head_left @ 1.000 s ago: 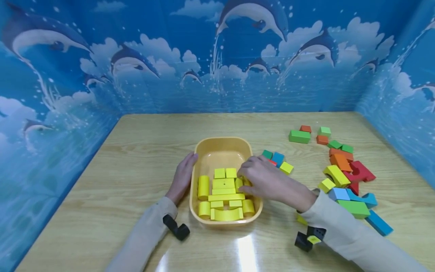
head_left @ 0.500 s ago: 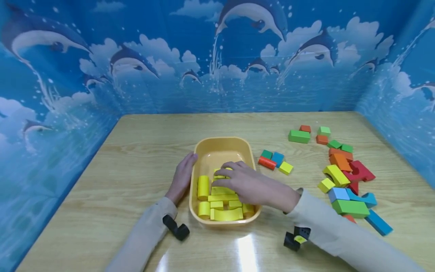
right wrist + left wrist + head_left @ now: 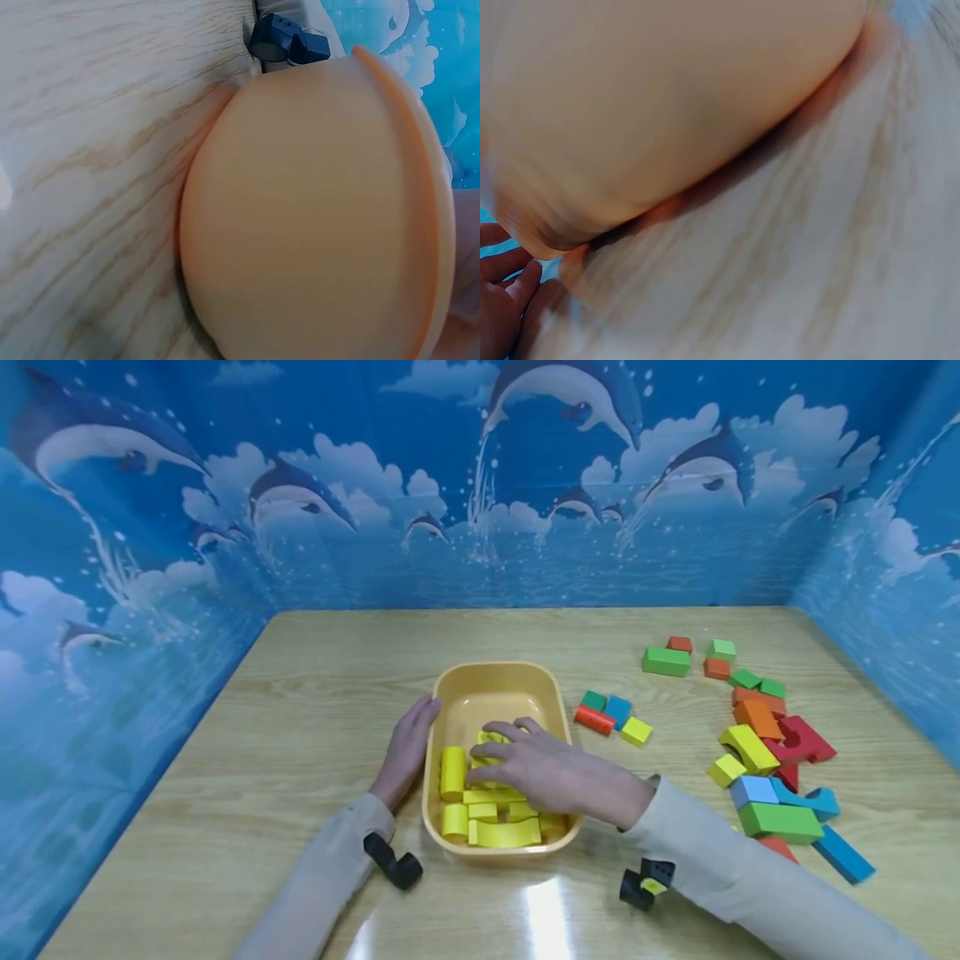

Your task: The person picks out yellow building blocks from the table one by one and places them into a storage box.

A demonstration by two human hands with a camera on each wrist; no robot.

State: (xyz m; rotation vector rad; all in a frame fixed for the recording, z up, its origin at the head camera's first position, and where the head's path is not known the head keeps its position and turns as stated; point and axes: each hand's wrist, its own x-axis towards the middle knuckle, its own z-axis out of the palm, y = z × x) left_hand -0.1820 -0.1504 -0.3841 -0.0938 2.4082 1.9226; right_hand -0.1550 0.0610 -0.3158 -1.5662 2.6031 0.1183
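Observation:
A tan plastic tub (image 3: 495,670) holds yellow building blocks, packed toward its near end. My left hand (image 3: 407,745) lies along the tub's left wall, fingers touching its outside. In the left wrist view that hand (image 3: 501,300) shows beside the tub wall (image 3: 675,97). Reaching over the right rim, my right hand (image 3: 543,767) spreads its fingers over the blocks and hides several of them. A yellow cylinder (image 3: 453,773) stands at the tub's left, and a yellow arch block (image 3: 504,833) lies at the near end. The right wrist view mostly shows the tub's outer wall (image 3: 315,210).
Just right of the tub lie a red cylinder (image 3: 595,720), a blue block (image 3: 618,710), a green block (image 3: 593,700) and a yellow cube (image 3: 636,732). Farther right is a loose group of coloured blocks, among them a green one (image 3: 780,822). A dolphin-print curtain (image 3: 480,552) surrounds the table.
My right hand has moved left, from the tub's right side to over the middle blocks, uncovering the red cylinder. The left hand stays against the tub.

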